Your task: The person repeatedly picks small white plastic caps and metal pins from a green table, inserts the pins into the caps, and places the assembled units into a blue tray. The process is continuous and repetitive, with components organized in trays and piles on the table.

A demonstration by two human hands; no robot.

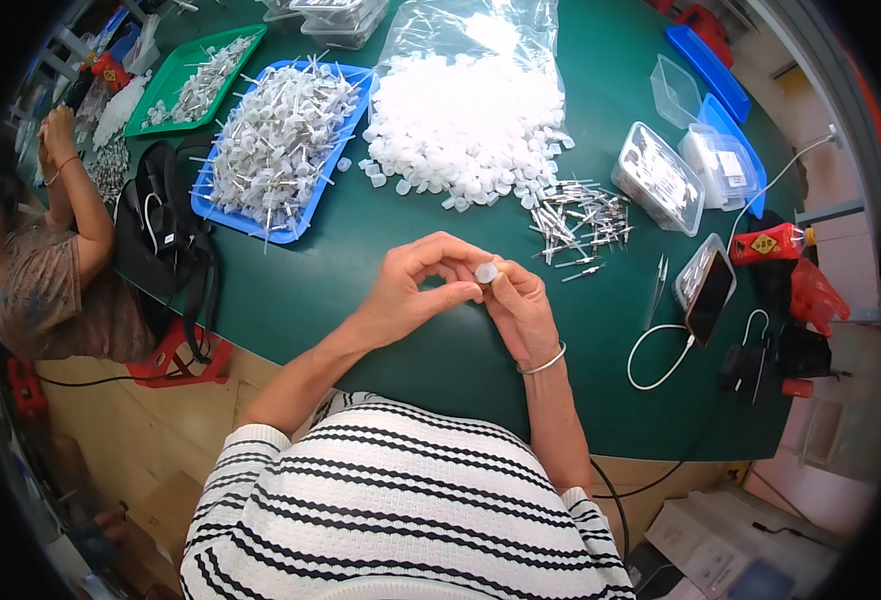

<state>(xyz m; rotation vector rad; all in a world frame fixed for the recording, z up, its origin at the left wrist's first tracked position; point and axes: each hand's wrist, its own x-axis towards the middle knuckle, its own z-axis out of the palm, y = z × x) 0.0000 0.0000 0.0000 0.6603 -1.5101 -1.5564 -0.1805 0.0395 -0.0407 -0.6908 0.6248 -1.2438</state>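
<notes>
Head view shows the left hand [412,290] and right hand [518,305] meeting over the green table [380,300], fingertips of both pinched shut on one small white plastic cap [485,272] held between them at centre; the heap of white caps [465,125] lies at twelve o'clock, the loose metal pins [580,222] at two o'clock, the blue tray of assembled pieces [278,140] at ten o'clock; judging by the grip, the cap is best kept square and steady, pressed gently, not squeezed askew
</notes>
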